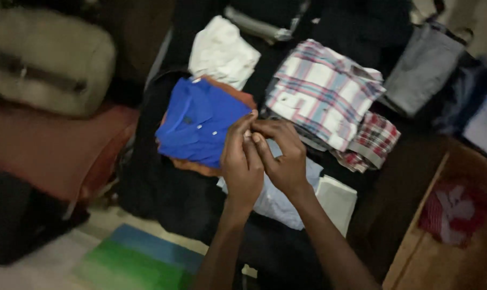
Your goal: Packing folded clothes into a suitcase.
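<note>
The light blue shirt (278,196) is lying folded on the dark surface (179,198) in front of me, just below my two hands and partly hidden by them, with a white folded piece (337,201) touching its right edge. I am going from the big things down. The dark surface is carrying every pile: the plaid shirt (321,91) in pink, white and pale blue is sitting above and to the right, overlapping a smaller red checked shirt (375,139). To the left the bright blue polo shirt (200,121) is resting on an orange-brown garment (192,165), and a cream folded garment (222,51) is lying beyond it.

My left hand (242,166) and right hand (281,156) are meeting over the light blue shirt, fingertips pressed together near its top edge. Both are pinching narrowly (whether on a fold of the cloth or only on each other, I cannot tell; the view is too blurred).

To do this well, I judge I should be keeping the pinch small and even, both hands level, so the fold stays flat and the neighbouring piles stay undisturbed.
</note>
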